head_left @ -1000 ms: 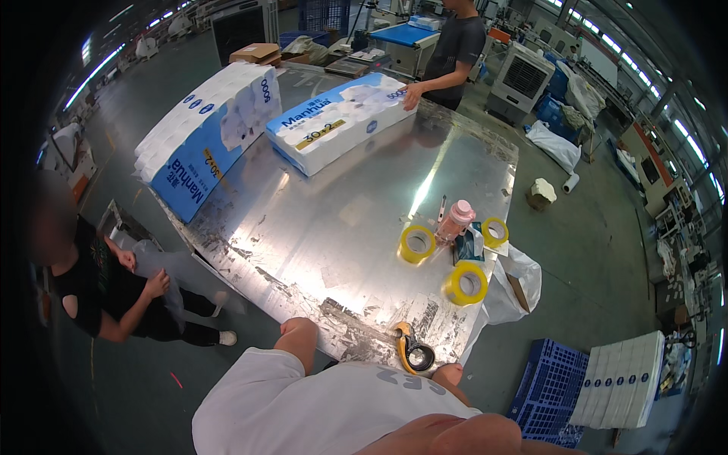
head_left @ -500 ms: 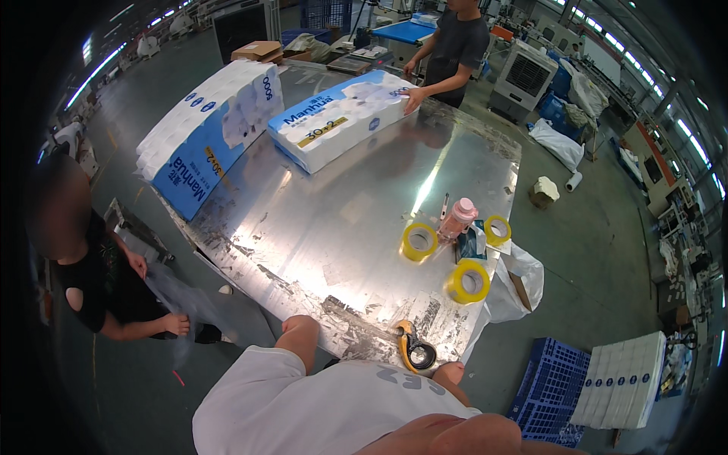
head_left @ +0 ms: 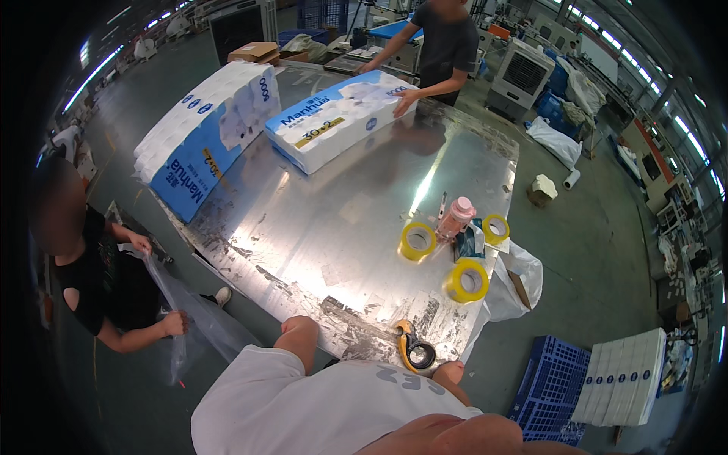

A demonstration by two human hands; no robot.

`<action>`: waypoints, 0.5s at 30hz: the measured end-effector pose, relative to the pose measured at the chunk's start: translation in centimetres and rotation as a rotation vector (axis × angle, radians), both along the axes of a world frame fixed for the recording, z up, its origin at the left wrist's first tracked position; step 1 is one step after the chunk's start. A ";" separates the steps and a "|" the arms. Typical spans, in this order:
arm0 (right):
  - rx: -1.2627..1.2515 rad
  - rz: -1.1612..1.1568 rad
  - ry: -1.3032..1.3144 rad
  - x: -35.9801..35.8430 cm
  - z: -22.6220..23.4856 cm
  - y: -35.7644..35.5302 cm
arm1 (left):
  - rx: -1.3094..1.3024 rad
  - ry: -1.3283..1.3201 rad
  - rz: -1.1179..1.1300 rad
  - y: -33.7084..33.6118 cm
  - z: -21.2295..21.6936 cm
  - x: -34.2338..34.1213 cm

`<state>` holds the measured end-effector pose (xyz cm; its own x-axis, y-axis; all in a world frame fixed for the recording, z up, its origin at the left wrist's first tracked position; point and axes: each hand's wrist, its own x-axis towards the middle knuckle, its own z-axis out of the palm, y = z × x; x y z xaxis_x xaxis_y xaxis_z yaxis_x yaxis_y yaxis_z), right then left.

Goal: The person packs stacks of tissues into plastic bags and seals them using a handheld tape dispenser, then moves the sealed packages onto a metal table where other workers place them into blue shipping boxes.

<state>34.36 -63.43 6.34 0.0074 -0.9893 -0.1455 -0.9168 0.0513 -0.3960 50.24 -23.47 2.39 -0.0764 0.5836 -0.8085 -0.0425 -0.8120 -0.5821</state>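
Observation:
My left arm [head_left: 300, 337] comes out of a white sleeve and ends at the near edge of a metal-topped table [head_left: 341, 227]; its fingers cannot be made out. My right arm [head_left: 452, 373] shows just a small bare part near the table's front corner, fingers hidden too. Closest to it lies a yellow-and-black tape dispenser [head_left: 413, 347]. Beyond sit three rolls of clear yellowish tape, the nearest roll [head_left: 466, 280] at the right edge, around a pink bottle [head_left: 456, 218]. Nothing is seen held by me.
Across the table, a person in dark clothes [head_left: 447, 53] touches a blue-white tissue pack [head_left: 334, 125]. Another pack [head_left: 216, 136] stands at the left edge. At left, a person in black [head_left: 98, 273] holds a clear plastic bag [head_left: 193, 311]. Blue crates [head_left: 550, 390] stand at lower right.
The person at left has raised and spread the plastic bag. Across the table, the co-worker has leaned in and put a hand at the pack's far side. My arms have stayed put.

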 end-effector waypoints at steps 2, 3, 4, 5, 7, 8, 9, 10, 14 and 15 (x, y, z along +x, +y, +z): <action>-0.003 -0.037 -0.015 0.0 -0.2 -0.2 | 0.002 -0.093 -0.021 -1.4 3.5 0.0; 0.018 -0.024 0.020 0.0 0.2 -0.3 | 0.011 -0.110 -0.026 -1.6 3.7 0.1; 0.051 0.014 0.057 0.7 3.2 1.0 | 0.047 -0.067 0.002 -0.4 2.2 -0.2; 0.082 0.053 0.095 1.2 4.8 1.9 | 0.081 -0.024 0.030 0.8 0.7 -0.6; 0.067 0.043 0.099 1.0 5.0 1.5 | 0.106 0.008 0.042 0.1 0.0 -0.1; 0.065 0.051 0.102 0.9 4.9 1.4 | 0.124 0.024 0.061 0.2 -0.2 -0.2; 0.071 0.054 0.096 0.9 4.8 1.4 | 0.168 0.019 0.111 0.4 -0.4 -0.3; 0.079 0.053 0.089 1.0 4.8 1.5 | 0.214 0.012 0.156 0.8 -1.6 -0.2; -0.019 0.014 -0.028 0.4 2.4 0.9 | 0.091 0.039 0.029 0.3 -1.5 0.5; -0.028 0.006 0.028 0.2 1.8 0.5 | 0.062 0.030 0.003 -0.1 -1.1 0.7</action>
<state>34.56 -62.96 8.19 0.0098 -0.9930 -0.1180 -0.9279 0.0349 -0.3712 50.94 -23.56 1.32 -0.1015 0.6324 -0.7680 -0.0580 -0.7744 -0.6300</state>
